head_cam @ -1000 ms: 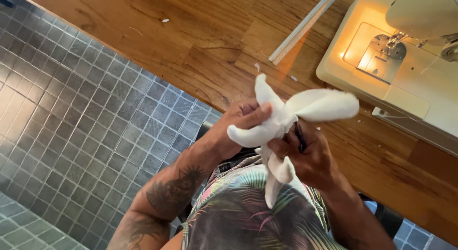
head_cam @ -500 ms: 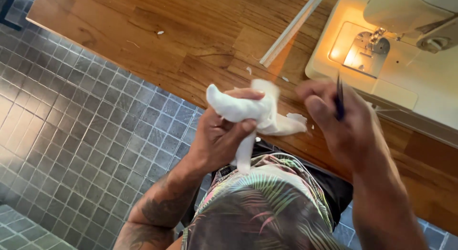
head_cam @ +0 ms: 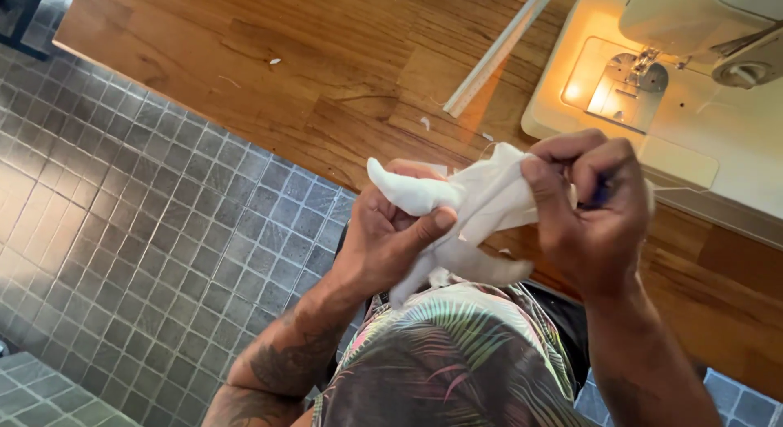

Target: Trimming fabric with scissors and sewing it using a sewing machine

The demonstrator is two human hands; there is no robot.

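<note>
While the lower left of the frame is all grey tiled floor (head_cam: 122,231), the action sits a bit right of centre. Left hand (head_cam: 391,231) comes up from a tattooed forearm and is curled shut around a white stuffed fabric piece (head_cam: 469,211), thumb pressed across the front of it, one rounded end poking out the top left of the fist and another lobe hanging below, just over the person's leaf-print shirt (head_cam: 440,362) at the bottom middle. Moving right, the right hand (head_cam: 591,207) is touching the same fabric at its upper right edge, fingers bunched tight and pinching it; something thin and dark is tucked in that grip but I can't tell what it is. Behind the hands runs a wooden tabletop (head_cam: 285,68) across the top, with a pale ruler-like strip (head_cam: 497,52) lying diagonally on it. Upper right corner has a cream sewing machine (head_cam: 693,84) with its work light glowing on the needle plate, well apart from the fabric.
</note>
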